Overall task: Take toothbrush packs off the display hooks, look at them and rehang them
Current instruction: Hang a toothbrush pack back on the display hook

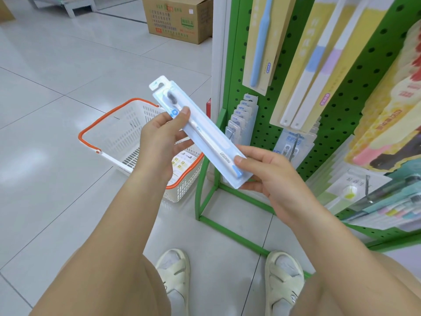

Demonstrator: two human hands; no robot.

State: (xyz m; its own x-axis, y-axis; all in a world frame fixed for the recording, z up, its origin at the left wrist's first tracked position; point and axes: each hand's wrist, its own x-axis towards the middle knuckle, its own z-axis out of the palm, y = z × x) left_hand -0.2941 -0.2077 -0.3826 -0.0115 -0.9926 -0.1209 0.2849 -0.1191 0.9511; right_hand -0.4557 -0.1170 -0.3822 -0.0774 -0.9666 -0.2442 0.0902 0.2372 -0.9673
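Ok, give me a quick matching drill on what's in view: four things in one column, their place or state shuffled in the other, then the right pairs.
Things:
1. toothbrush pack
2. basket
3. cardboard box
4. row of packs marked NEW

Places or states:
A. hanging on a hook of the green pegboard
B. on the floor beside the rack, orange handles
C. held off the hooks, tilted, between the left hand and right hand
D. on the floor far back, behind the rack

Pairs: 1-C, 2-B, 3-D, 4-A
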